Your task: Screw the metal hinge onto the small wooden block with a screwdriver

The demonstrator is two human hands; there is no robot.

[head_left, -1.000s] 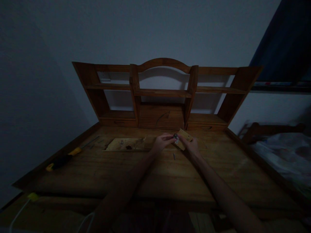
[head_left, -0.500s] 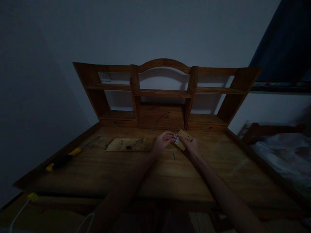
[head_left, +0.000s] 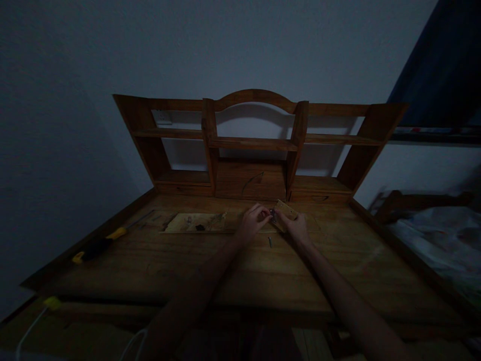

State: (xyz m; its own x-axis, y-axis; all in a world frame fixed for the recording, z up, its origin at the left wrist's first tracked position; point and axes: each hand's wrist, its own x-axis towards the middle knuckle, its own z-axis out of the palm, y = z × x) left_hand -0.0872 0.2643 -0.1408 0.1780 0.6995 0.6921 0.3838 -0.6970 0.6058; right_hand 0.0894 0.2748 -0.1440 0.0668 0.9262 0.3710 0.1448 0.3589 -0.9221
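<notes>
Left hand (head_left: 252, 220), right hand (head_left: 297, 228) both pinching metal piece (head_left: 272, 215) | seemingly adjusting it near short board (head_left: 287, 208) | next: likely steady alignment

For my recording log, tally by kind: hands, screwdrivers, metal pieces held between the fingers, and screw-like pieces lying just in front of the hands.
Hands: 2 (left hand, right hand)
Screwdriver: 1
Held metal piece: 1
Screw-like piece: 1
Total: 5
</notes>
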